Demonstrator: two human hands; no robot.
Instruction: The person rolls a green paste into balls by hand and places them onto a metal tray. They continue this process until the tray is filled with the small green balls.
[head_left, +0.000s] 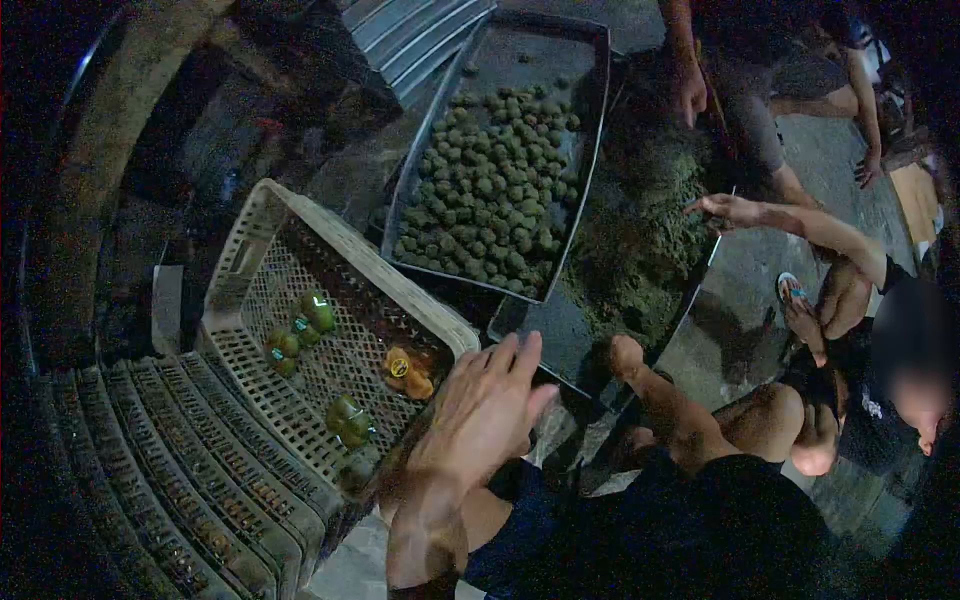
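My left hand (485, 405) hovers by the near right rim of a plastic crate (245, 330), fingers stretched out and nothing in them. Inside the crate lie several green pieces with small labels (318, 312) and an orange piece with a yellow label (405, 373). My right hand (626, 357) is curled closed at the near end of a tray (545, 325) of loose greenish crumbly material (645, 255); what it holds, if anything, I cannot tell. Beyond my hands, a metal tray (520, 50) holds many round greenish balls (495, 170).
Stacked crates (190, 470) stand at the lower left, and ridged grey panels (415, 40) at the top. Another person's hand (730, 210) reaches over the crumbly material from the right. A further hand (690, 95) hangs above its far end. People sit along the right.
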